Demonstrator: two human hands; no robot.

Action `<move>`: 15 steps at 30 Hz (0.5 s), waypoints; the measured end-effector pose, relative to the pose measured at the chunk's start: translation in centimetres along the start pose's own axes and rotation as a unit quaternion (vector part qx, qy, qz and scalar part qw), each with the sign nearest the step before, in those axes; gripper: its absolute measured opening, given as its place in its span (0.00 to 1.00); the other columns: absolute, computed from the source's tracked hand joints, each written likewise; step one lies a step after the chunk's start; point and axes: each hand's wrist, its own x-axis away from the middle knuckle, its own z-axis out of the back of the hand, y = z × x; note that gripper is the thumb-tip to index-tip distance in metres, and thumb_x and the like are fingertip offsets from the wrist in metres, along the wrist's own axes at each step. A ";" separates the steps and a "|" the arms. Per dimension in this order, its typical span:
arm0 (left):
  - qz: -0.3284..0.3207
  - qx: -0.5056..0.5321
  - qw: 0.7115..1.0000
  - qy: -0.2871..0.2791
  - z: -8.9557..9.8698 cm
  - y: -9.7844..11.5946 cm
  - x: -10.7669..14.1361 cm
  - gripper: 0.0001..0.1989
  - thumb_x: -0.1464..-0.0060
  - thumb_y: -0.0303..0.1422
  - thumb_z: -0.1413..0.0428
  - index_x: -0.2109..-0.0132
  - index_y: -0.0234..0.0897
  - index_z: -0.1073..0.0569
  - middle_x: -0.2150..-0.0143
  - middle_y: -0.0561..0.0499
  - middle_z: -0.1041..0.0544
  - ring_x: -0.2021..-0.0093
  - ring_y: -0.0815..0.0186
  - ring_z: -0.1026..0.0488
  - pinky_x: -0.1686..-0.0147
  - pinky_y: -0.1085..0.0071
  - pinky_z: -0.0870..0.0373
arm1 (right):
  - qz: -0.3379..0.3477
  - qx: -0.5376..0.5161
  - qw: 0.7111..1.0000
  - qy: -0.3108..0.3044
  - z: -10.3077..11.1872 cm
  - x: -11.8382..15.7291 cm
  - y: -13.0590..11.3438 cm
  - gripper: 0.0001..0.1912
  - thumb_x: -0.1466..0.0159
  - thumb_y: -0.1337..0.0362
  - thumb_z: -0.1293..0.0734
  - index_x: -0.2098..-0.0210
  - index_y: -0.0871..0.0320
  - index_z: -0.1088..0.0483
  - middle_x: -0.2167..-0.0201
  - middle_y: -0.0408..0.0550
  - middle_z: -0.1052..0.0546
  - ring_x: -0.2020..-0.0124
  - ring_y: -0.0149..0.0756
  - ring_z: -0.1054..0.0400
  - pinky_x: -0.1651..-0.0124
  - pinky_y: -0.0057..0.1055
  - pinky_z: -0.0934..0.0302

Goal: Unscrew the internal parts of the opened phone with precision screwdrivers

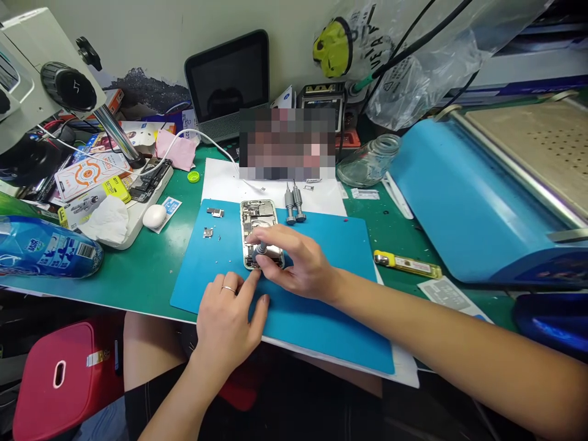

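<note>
An opened smartphone [258, 214] with its inner parts bare lies on the blue mat [316, 331]. My right hand [298, 260] is closed around a small grey screwdriver [260, 250], upright over the phone's lower end; its tip is hidden. My left hand [232, 312], a ring on one finger, rests on the mat with thumb and index finger apart, the index fingertip at the phone's bottom edge. Two more grey screwdrivers [294, 205] stand beyond the phone. To its left are a small metal bracket [215, 212], a small square part [208, 233] and several tiny pieces.
A microscope stand [113, 131] and a blue plastic pack [48, 248] crowd the left. At the back are a dark-screened device [227, 79] and a glass jar [370, 160]. To the right lie a yellow cutter [407, 264] and a blue-covered machine [441, 202].
</note>
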 end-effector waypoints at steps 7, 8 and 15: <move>-0.003 0.002 1.000 0.006 -0.1 -0.1 0.1 0.18 0.32 0.37 0.50 0.40 0.37 0.29 0.64 0.48 0.31 0.64 0.59 0.36 0.66 0.62 0.40 | -0.011 0.009 1.000 0.002 0.0 0.0 -0.1 0.31 0.36 0.76 0.34 0.35 0.56 0.42 0.57 0.54 0.21 0.57 0.40 0.24 0.57 0.41 0.24; -0.003 0.002 1.000 0.005 -0.1 -0.1 0.1 0.18 0.32 0.37 0.50 0.40 0.37 0.29 0.64 0.48 0.31 0.64 0.59 0.36 0.65 0.62 0.40 | -0.011 0.010 1.000 0.003 0.1 0.0 -0.1 0.31 0.36 0.77 0.34 0.36 0.57 0.42 0.57 0.54 0.21 0.57 0.40 0.24 0.57 0.41 0.24; -0.003 0.003 1.000 0.005 -0.2 -0.2 0.1 0.18 0.32 0.38 0.50 0.40 0.37 0.29 0.63 0.47 0.30 0.64 0.59 0.36 0.65 0.62 0.39 | -0.012 0.023 1.000 -0.003 0.1 -0.2 -0.2 0.31 0.35 0.74 0.33 0.35 0.55 0.42 0.56 0.53 0.21 0.57 0.39 0.24 0.57 0.40 0.23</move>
